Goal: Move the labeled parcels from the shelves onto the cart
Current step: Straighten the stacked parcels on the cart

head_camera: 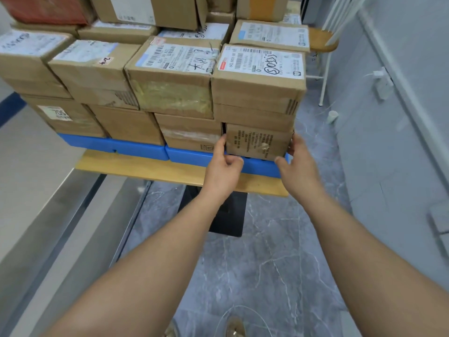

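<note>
We clamp the bottom parcel (pixel 257 142), right of centre frame, between left hand (pixel 223 164) and right hand (pixel 300 161). Each grip curls round a side edge, probably to steady the stacked boxes (pixel 257 93) above.

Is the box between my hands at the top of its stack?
No, the box gripped by left hand and right hand sits at the bottom, with other parcels on it.

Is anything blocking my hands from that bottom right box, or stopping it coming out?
Nothing blocks the hands: left hand and right hand grip the bottom box by its sides. A labeled box stacked on top pins it down.
</note>
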`<state>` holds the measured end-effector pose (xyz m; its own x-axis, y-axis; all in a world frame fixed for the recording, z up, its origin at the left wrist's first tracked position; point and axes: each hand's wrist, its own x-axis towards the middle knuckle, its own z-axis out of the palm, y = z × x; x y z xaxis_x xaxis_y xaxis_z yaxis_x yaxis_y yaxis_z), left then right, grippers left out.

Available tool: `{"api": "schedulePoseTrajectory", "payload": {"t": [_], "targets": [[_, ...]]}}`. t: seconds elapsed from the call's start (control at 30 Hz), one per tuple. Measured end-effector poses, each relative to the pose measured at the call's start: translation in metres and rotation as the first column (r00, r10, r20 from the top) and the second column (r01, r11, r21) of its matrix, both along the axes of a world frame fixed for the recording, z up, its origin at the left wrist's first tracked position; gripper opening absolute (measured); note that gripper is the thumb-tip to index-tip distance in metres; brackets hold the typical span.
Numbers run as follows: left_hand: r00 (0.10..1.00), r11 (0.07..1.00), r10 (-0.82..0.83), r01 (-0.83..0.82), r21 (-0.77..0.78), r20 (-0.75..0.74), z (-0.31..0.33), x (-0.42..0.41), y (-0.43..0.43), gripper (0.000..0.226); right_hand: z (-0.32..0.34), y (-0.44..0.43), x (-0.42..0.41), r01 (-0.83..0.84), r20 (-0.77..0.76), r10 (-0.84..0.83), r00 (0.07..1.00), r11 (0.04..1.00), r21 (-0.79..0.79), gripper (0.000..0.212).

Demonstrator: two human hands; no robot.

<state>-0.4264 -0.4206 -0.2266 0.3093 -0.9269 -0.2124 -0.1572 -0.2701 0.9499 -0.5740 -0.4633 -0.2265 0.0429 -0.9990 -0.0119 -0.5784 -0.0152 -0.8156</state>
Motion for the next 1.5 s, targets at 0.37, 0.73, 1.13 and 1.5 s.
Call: {"api": "schedulePoseTrajectory", "payload": {"t": [0.37, 0.73, 1.13, 1.5], "targets": [[0.997, 1.000, -0.012, 0.014, 0.020, -0.081, 0.010, 0.006, 0.010, 0.063, -0.002, 0.003, 0.003, -0.022, 0.032, 0.022, 0.999, 1.000, 0.009, 0.053], [0.993, 0.994, -0.102, 0.105, 0.040, -0.058, -0.005, 0.055, 0.022, 0.062, -0.001, 0.013, 0.023, 0.117, 0.039, -0.119, 0.992, 0.992, 0.052, 0.052], [0.987, 0.993, 0.090, -0.099, 0.063, 0.134, -0.016, 0.262, 0.067, 0.060, -0.009, 0.097, 0.197, 0.213, -0.324, -0.197, 0.925, 0.977, 0.014, 0.045], [0.939, 0.983, 0.182, -0.178, -0.039, 0.292, -0.010, 0.402, 0.036, 0.076, 0.010, 0.071, 0.331, 0.071, -0.404, -0.086, 0.911, 0.996, -0.051, 0.041]]}}
